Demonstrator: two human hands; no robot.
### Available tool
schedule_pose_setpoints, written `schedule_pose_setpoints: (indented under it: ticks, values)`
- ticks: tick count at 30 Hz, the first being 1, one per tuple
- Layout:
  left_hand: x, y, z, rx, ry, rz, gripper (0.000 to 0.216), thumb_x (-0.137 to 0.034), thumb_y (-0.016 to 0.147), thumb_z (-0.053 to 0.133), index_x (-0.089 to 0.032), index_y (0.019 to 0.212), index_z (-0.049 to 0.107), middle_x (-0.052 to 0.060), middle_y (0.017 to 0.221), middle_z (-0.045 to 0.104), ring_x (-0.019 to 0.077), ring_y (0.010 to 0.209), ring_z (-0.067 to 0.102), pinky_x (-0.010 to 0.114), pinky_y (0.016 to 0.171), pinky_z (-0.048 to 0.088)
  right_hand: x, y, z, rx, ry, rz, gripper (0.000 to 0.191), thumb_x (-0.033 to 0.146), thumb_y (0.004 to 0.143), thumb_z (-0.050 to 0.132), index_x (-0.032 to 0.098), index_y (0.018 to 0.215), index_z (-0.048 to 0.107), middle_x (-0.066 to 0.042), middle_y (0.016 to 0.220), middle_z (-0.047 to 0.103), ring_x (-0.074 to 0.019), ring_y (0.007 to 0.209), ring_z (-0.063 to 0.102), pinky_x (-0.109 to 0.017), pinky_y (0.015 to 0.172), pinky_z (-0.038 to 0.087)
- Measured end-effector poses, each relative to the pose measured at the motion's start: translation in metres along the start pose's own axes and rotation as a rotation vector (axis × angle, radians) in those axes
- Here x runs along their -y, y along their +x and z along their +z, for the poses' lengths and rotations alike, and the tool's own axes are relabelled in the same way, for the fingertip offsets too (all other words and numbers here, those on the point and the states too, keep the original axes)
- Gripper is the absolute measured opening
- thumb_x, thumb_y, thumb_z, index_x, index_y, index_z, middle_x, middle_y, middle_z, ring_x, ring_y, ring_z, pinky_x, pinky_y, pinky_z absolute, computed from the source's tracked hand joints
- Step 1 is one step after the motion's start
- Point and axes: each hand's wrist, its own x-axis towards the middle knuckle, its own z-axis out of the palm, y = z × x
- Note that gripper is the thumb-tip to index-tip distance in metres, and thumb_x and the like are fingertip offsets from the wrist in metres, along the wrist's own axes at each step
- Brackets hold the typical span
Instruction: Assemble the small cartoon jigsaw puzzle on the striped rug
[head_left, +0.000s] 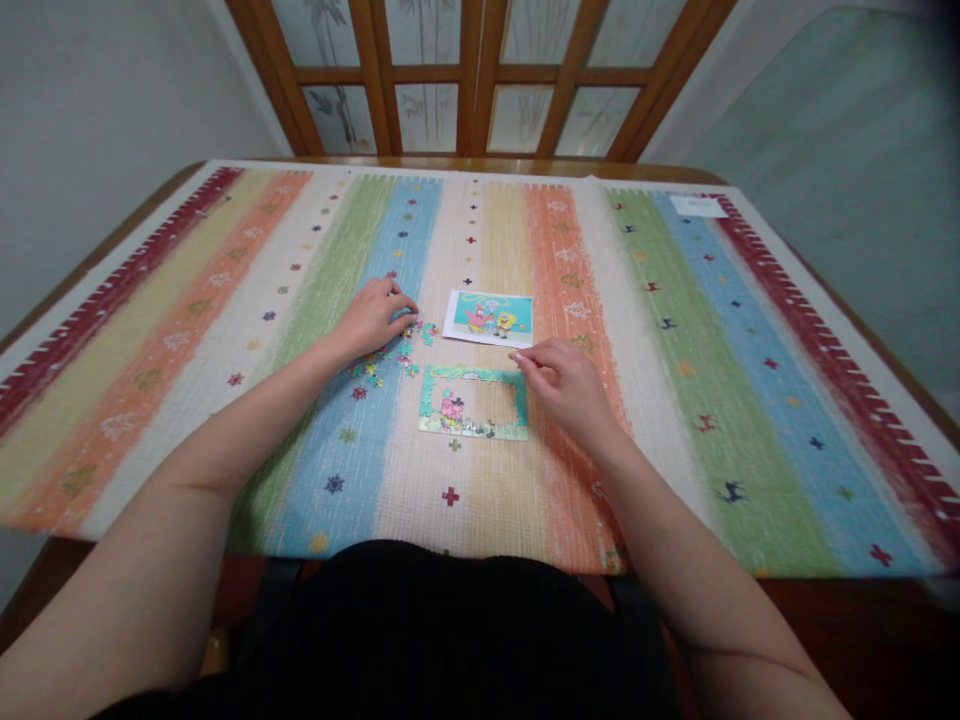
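My left hand (373, 317) lies over a loose heap of jigsaw puzzle pieces (405, 350), its fingers apart and bent down, with the fingertips at the upper edge of the pieces. My right hand (562, 380) is at the upper right corner of a partly joined jigsaw puzzle (472, 430). Its thumb and forefinger are pinched together; what is between them is too small to make out. The puzzle has a joined border, a pink part inside at the lower left, and tablecloth showing through its middle. Just above it lies a reference picture card (493, 318) with cartoon figures.
A striped tablecloth (315, 400) covers the table. Near the far right corner lies a small white paper (699, 206). Beyond the table's far edge stand wooden-framed glass doors (471, 90), with walls on both sides.
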Motion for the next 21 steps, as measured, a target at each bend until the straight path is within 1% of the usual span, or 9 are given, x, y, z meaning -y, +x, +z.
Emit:
schedule_pose_setpoints:
  ticks: [5,9,14,17,19,21]
  values:
    - [-0.010,0.000,-0.007,0.107,-0.004,-0.031,0.031,-0.048,0.098,0.070,-0.025,0.117,0.078,0.010,0.117,0.062,0.0296,0.115,0.058,0.046,0.107,0.048,-0.003,0.000,0.002,0.010,0.007,-0.033,0.027,0.034,0.105,0.060,0.022,0.091,0.078,-0.010,0.093,0.077,-0.0280,0.090,0.070,-0.041,0.082,0.050]
    - [-0.010,0.003,-0.002,0.146,-0.028,-0.048,0.027,-0.044,0.097,0.069,-0.023,0.113,0.076,0.010,0.114,0.063,0.0302,0.114,0.057,0.047,0.106,0.047,-0.002,-0.001,0.001,0.009,-0.005,-0.020,0.028,0.035,0.106,0.060,0.021,0.090,0.078,-0.010,0.092,0.077,-0.0271,0.087,0.070,-0.040,0.080,0.049]
    - [-0.009,0.001,0.008,0.129,-0.074,-0.028,0.022,-0.036,0.098,0.064,-0.019,0.109,0.073,0.010,0.109,0.066,0.0287,0.111,0.058,0.047,0.108,0.045,-0.002,-0.001,0.001,0.017,-0.011,-0.029,0.029,0.034,0.106,0.060,0.018,0.090,0.078,-0.012,0.092,0.077,-0.0265,0.087,0.069,-0.039,0.081,0.048]
    - [-0.014,-0.002,0.009,0.098,-0.031,-0.006,0.018,-0.031,0.098,0.063,-0.018,0.105,0.072,0.011,0.109,0.066,0.0293,0.108,0.057,0.047,0.104,0.046,-0.001,-0.001,0.002,0.032,-0.020,-0.025,0.030,0.034,0.107,0.059,0.018,0.091,0.079,-0.013,0.092,0.077,-0.0264,0.088,0.069,-0.039,0.081,0.048]
    - [-0.016,-0.004,0.008,0.080,0.000,0.008,0.021,-0.034,0.099,0.064,-0.018,0.109,0.072,0.012,0.112,0.066,0.0300,0.108,0.056,0.047,0.101,0.046,0.000,-0.001,0.001,0.047,-0.025,-0.014,0.031,0.035,0.107,0.059,0.017,0.091,0.079,-0.013,0.093,0.076,-0.0263,0.088,0.068,-0.039,0.082,0.048]
    - [-0.018,-0.004,0.005,0.067,0.017,0.016,0.028,-0.041,0.100,0.066,-0.018,0.116,0.071,0.013,0.115,0.066,0.0305,0.110,0.055,0.046,0.099,0.046,0.000,-0.001,0.001,0.061,-0.027,-0.004,0.032,0.036,0.108,0.058,0.017,0.092,0.079,-0.014,0.093,0.076,-0.0261,0.089,0.068,-0.039,0.082,0.048]
